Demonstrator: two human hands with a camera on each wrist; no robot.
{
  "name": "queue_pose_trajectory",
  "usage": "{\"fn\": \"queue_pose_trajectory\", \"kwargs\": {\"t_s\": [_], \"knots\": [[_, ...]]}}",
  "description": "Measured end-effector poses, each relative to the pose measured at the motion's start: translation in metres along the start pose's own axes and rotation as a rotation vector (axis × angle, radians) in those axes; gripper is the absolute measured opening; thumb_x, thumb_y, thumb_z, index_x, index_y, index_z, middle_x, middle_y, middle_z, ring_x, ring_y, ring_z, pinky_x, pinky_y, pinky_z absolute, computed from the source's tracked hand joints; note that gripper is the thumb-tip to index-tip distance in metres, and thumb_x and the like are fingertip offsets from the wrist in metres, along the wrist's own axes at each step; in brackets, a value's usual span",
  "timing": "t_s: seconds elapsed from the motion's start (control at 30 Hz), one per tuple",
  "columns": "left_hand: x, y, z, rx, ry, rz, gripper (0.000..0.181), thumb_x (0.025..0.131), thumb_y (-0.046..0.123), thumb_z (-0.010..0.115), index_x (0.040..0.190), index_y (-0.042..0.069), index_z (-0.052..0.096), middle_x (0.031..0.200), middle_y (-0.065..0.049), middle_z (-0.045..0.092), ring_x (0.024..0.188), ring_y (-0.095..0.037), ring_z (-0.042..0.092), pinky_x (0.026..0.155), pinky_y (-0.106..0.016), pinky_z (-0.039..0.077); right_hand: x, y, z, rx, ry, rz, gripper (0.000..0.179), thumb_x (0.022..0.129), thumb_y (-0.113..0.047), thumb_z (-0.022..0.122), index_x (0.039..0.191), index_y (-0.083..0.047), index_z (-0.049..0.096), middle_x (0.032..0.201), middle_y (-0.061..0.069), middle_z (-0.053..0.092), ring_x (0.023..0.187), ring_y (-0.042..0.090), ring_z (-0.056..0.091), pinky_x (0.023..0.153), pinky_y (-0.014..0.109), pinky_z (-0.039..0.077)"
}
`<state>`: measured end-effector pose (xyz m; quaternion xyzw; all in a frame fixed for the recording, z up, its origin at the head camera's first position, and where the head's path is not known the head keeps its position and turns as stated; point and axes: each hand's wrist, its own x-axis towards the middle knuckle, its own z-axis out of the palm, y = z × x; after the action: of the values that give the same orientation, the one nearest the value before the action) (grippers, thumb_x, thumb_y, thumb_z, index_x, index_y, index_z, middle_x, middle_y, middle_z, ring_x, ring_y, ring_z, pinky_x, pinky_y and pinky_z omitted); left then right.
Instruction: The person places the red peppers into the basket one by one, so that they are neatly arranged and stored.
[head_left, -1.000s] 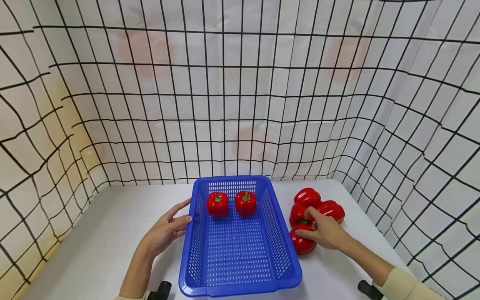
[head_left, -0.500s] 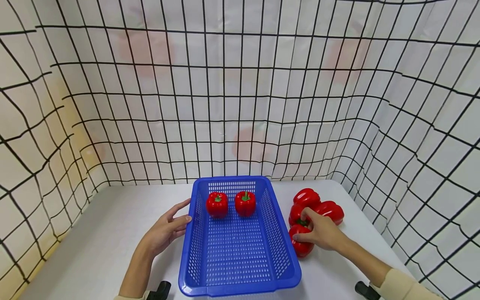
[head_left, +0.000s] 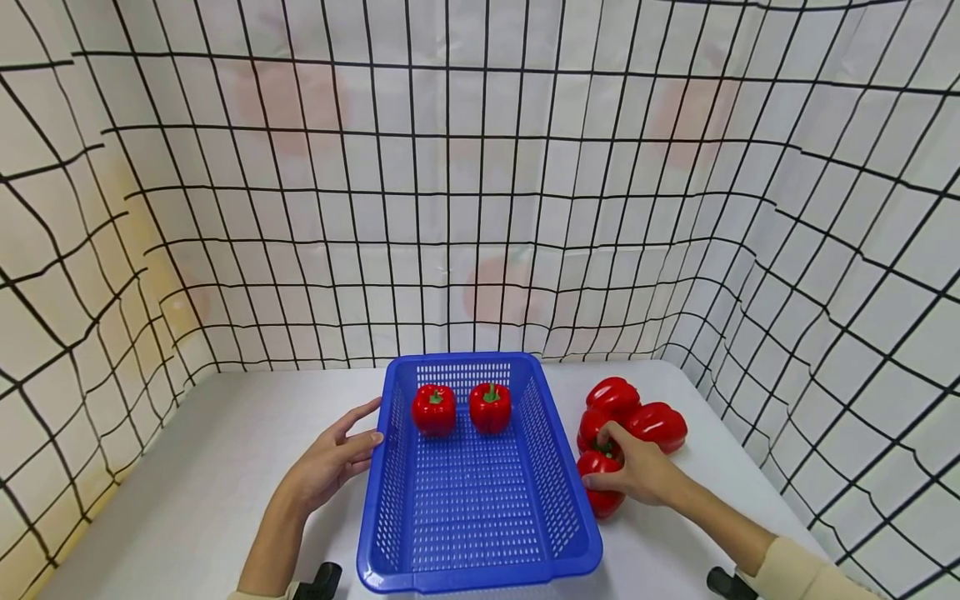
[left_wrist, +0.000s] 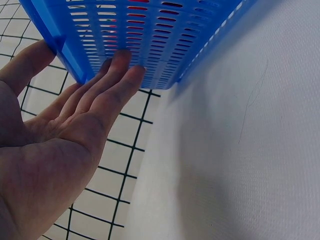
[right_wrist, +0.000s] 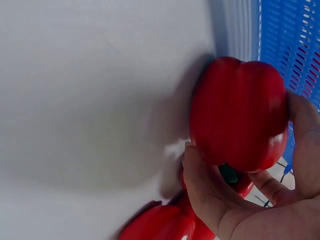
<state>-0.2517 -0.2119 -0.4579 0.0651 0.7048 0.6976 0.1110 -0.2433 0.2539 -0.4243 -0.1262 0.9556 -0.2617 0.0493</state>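
Observation:
My right hand (head_left: 637, 467) grips the nearest red bell pepper (head_left: 600, 497), just outside the basket's right side. In the right wrist view, the thumb lies on one side of this bell pepper (right_wrist: 240, 112) and fingers on the other. A second bell pepper (head_left: 589, 423) with a green stem sits right behind it, partly covered by the fingers. My left hand (head_left: 337, 458) rests relaxed against the left side of the blue plastic basket (head_left: 372, 500). From the left wrist, fingertips touch its slotted outer wall (left_wrist: 165, 42), thumb at the rim. Two red bell peppers (head_left: 434, 410) stand inside, at the far end.
Two more red bell peppers (head_left: 660, 426) lie behind the right hand, close to the one with the green stem. The white table (head_left: 225, 450) carries everything. Black grid netting (head_left: 465, 208) over white sheeting encloses the back and both sides.
The right hand has shifted slightly left with the nearest bell pepper, toward the basket, its fingers closing round it. The left hand and basket stay nearly in place.

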Motion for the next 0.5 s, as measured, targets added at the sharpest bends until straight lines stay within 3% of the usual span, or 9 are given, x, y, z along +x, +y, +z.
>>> {"fn": "queue_pose_trajectory", "kwargs": {"t_s": [0.1, 0.3, 0.5], "knots": [[0.0002, 0.0002, -0.0003, -0.009, -0.007, 0.000, 0.073, 0.099, 0.026, 0.066, 0.161, 0.026, 0.027, 0.145, -0.021, 0.058, 0.117, -0.032, 0.070, 0.101, -0.039, 0.055, 0.0003, 0.0009, 0.0021, 0.007, 0.003, 0.010, 0.059, 0.076, -0.032, 0.089, 0.118, -0.011, 0.052, 0.111, 0.009, 0.065, 0.098, 0.025, 0.063, 0.077, 0.043, 0.064], [0.0001, 0.0000, -0.0008, -0.011, -0.016, 0.004, 0.074, 0.099, 0.026, 0.066, 0.161, 0.025, 0.026, 0.145, -0.021, 0.057, 0.117, -0.032, 0.070, 0.100, -0.037, 0.055, -0.0006, 0.0010, 0.0049, 0.088, -0.021, 0.096, 0.063, 0.077, -0.031, 0.089, 0.123, -0.013, 0.050, 0.116, 0.014, 0.064, 0.096, 0.026, 0.063, 0.063, 0.035, 0.063], [0.0003, 0.0000, -0.0011, -0.015, -0.022, 0.007, 0.074, 0.100, 0.025, 0.065, 0.162, 0.024, 0.025, 0.145, -0.023, 0.056, 0.117, -0.032, 0.070, 0.101, -0.040, 0.054, -0.0001, 0.0015, 0.0084, 0.043, -0.011, 0.065, 0.060, 0.077, -0.031, 0.088, 0.122, -0.015, 0.051, 0.116, 0.012, 0.065, 0.102, 0.029, 0.064, 0.078, 0.045, 0.063]]}}
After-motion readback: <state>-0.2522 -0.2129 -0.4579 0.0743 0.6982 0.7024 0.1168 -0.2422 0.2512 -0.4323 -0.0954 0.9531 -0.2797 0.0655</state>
